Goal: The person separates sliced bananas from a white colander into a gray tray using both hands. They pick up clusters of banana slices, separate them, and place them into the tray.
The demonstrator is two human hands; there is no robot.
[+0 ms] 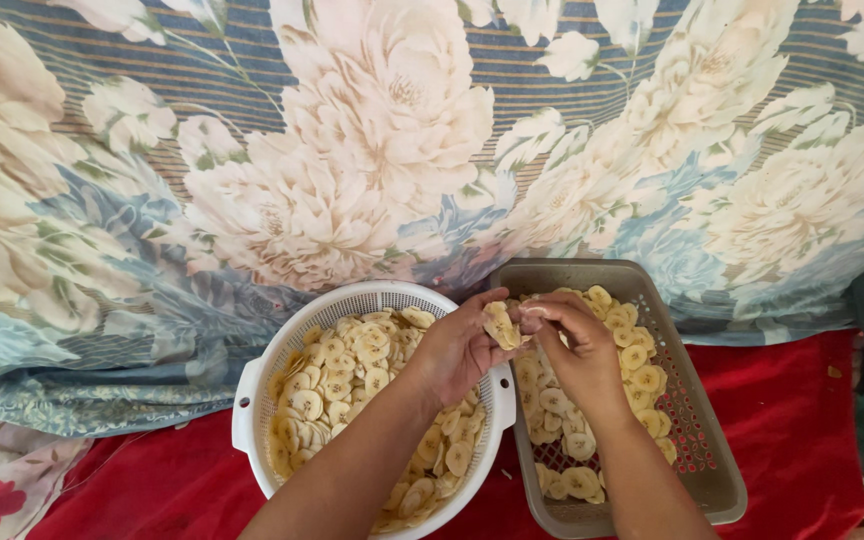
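Banana slices [500,324] pinched by both hands' fingers [542,312] between basket rims.

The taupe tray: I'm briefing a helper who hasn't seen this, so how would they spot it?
On the red cloth below the floral fabric, two containers sit together. The tray, under the right hand, is rectangular and grey-brown; the colander beside it is round and white.

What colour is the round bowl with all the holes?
White. The colander shows best in the head view, full of pale yellow banana slices.
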